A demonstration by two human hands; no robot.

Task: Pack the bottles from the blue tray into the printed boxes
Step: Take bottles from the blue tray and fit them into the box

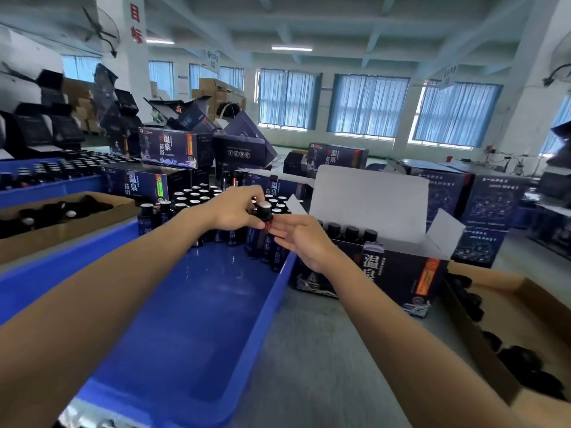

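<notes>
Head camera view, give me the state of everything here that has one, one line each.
Held bottle: capped, upright, lifted above the others.
Left hand: grips the held bottle.
Right hand: fingers straight, at the held bottle's side.
Blue tray: near end bare, capped bottles standing at far end.
Printed box: lid open, one row of bottles inside.

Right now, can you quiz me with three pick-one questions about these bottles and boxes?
1. Where is the open box? A) right of the blue tray B) inside the tray C) under the tray
2. What colour is the lid inside? A) red B) white C) green
3. What is the left hand doing? A) lying flat B) waving C) gripping a bottle

Answers: 1 A, it stands by the tray's right wall. 2 B, the raised lid shows white. 3 C, it curls round a black-capped bottle.
</notes>
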